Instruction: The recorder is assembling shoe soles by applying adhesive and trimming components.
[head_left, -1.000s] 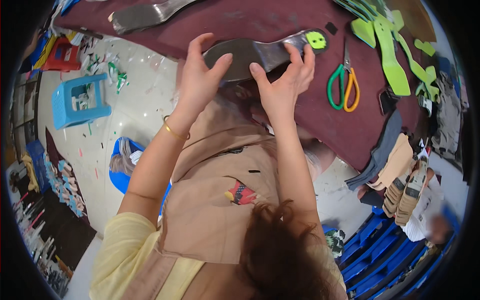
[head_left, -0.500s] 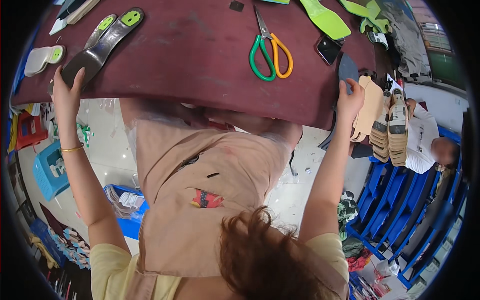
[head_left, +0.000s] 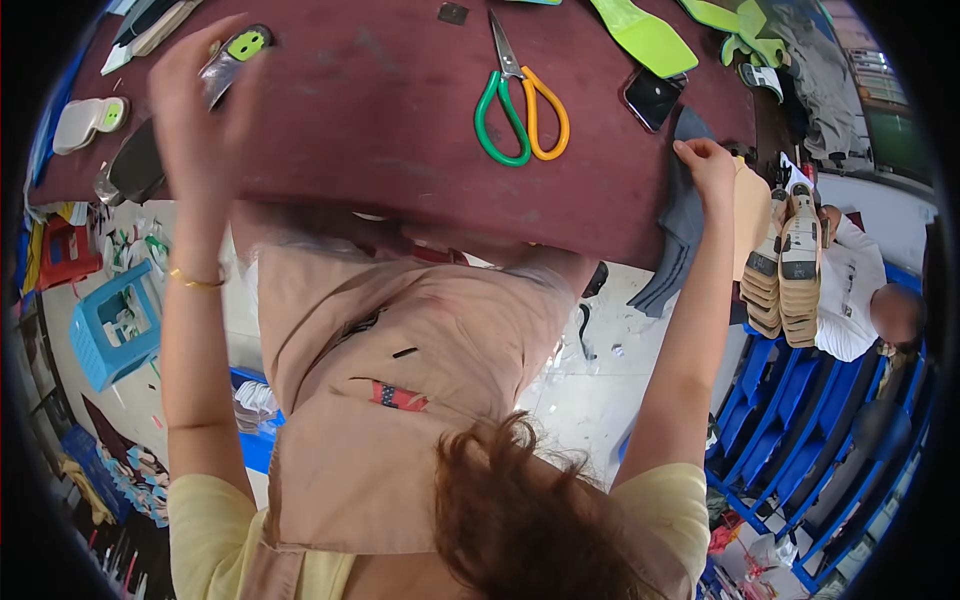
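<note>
My left hand [head_left: 200,125], smeared by motion, is raised over the table's left side with fingers apart and nothing visible in it. Beneath it lie glossy dark insoles [head_left: 138,165], partly hidden by the hand; a green patch shows at one far end. At the table's right edge my right hand [head_left: 712,172] pinches a dark grey, insole-shaped sheet [head_left: 680,225]. Its lower end hangs past the edge, and whether it is one layer or several I cannot tell. Beige insole-shaped pieces [head_left: 752,215] stand just right of that hand.
Scissors [head_left: 518,110] with green and orange handles lie mid-table, left of a phone [head_left: 655,98]. Lime-green insoles [head_left: 645,38] are at the back right. A small white pad [head_left: 90,125] sits far left. Stacked beige soles [head_left: 783,265] are near a person [head_left: 850,275] at right.
My left hand has let go of the dark insole and moved up and rightward. My right hand has shifted slightly right, and more of the grey sheet now shows below it.
</note>
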